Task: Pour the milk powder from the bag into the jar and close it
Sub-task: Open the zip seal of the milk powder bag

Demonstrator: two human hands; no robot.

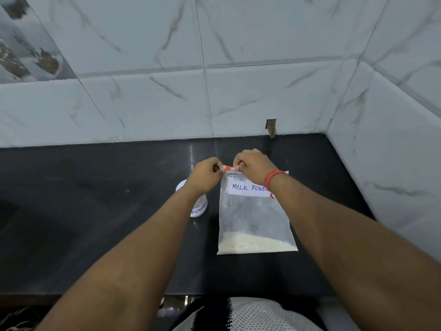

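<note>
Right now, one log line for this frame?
phase: opening bag | left hand: pinches bag top | right hand: pinches zip strip | bag: on counter | jar: beside bag, behind left wrist

- The bag (255, 218) below the fingertips is thin clear plastic, slightly cloudy and creased, with a white paper label (249, 187) just under the fingers.
- The slider (228, 167) between the fingers looks like smooth orange plastic.
- The milk powder (256, 244) is pale, fine and matt.
- The countertop (95, 211) is glossy black stone.
- The wall tiles (143, 103) beyond the fingers are polished, marble-veined.
</note>
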